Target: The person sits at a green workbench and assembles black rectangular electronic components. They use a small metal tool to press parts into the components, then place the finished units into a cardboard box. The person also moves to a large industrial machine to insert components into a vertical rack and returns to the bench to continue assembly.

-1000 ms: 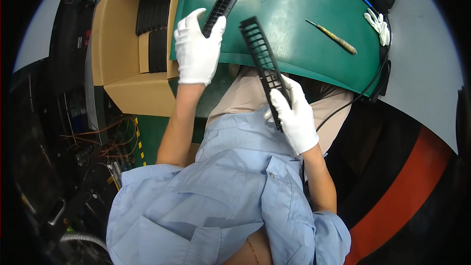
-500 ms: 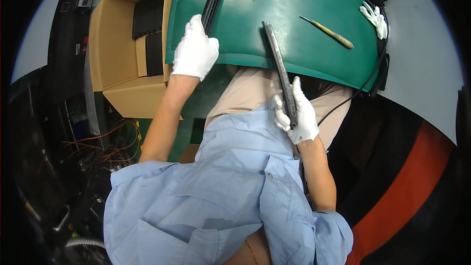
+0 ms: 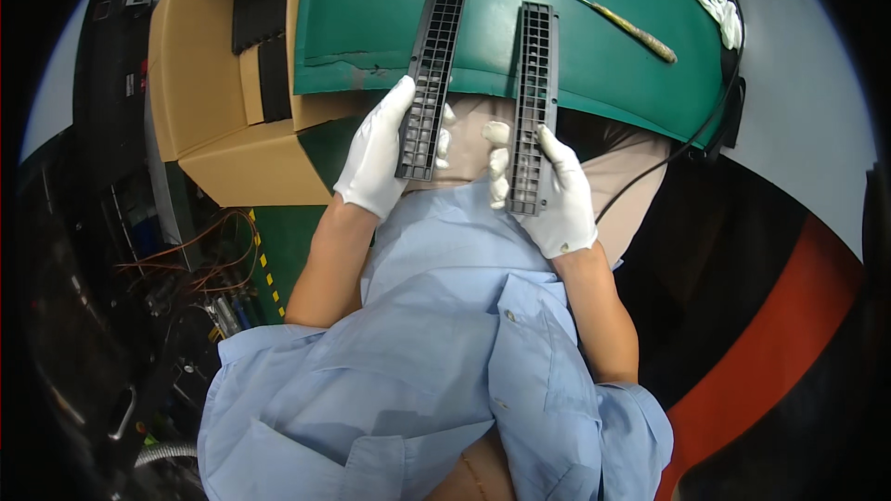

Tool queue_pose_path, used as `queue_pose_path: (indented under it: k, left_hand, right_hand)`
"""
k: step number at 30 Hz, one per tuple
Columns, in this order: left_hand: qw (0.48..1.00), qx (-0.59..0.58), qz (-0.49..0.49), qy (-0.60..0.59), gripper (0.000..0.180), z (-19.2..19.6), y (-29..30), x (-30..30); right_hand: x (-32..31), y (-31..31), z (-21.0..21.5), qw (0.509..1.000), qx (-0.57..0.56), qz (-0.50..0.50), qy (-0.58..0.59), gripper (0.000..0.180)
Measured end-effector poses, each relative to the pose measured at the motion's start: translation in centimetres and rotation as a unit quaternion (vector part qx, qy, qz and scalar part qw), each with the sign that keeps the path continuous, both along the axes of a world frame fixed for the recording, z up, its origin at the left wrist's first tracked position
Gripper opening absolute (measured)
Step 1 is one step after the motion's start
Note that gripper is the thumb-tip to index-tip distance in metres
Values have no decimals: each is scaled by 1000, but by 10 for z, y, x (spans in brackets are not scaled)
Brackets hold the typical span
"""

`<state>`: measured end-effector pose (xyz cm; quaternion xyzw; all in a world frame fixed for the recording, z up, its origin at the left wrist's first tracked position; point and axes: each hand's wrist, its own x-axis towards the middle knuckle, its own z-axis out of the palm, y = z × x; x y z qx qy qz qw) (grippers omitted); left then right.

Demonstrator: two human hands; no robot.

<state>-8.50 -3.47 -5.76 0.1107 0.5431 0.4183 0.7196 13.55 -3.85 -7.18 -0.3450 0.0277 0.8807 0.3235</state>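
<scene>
Both my hands wear white gloves, and each one grips a long black plastic grid strip. My left hand (image 3: 379,150) is closed around the lower half of the left grid strip (image 3: 434,65), which leans slightly to the right at its top. In my right hand (image 3: 561,184) is the right grid strip (image 3: 534,93), held nearly upright in the picture, thumb along one side and fingertips curled at the other. The rows of square cells on both strips face up. They are apart from each other, side by side over my lap and the near edge of the green mat (image 3: 371,19).
A screwdriver (image 3: 640,34) lies on the mat's right part, with a loose white glove (image 3: 716,11) beyond it. An open cardboard box (image 3: 204,65) holding black parts (image 3: 260,9) stands at the left. A black cable (image 3: 677,153) hangs over the right edge.
The left strip has come down from above the mat toward my lap, close to the right one. Both strips have been turned so their grid faces show.
</scene>
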Motion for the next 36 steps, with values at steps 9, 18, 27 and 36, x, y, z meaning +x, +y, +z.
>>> queue_pose_path:
  k: [9, 18, 27, 36]
  left_hand:
    - [999, -14, -5, 42, 63, 12, -5, 28]
    - [997, -5, -40, 60, 72, 8, -5, 34]
    - [991, 12, -104, 84, 70, 1, -8, 39]
    - [965, 49, -148, 209, 48, -6, -14, 56]
  right_hand:
    - [-2, 0, 0, 1000, -6, 3, -8, 82]
    - [-2, -4, -7, 999, 22, 0, -32, 71]
    - [-8, -12, -12, 972, 120, 80, -187, 55]
    - [-20, -20, 3, 695, 434, 227, -526, 51]
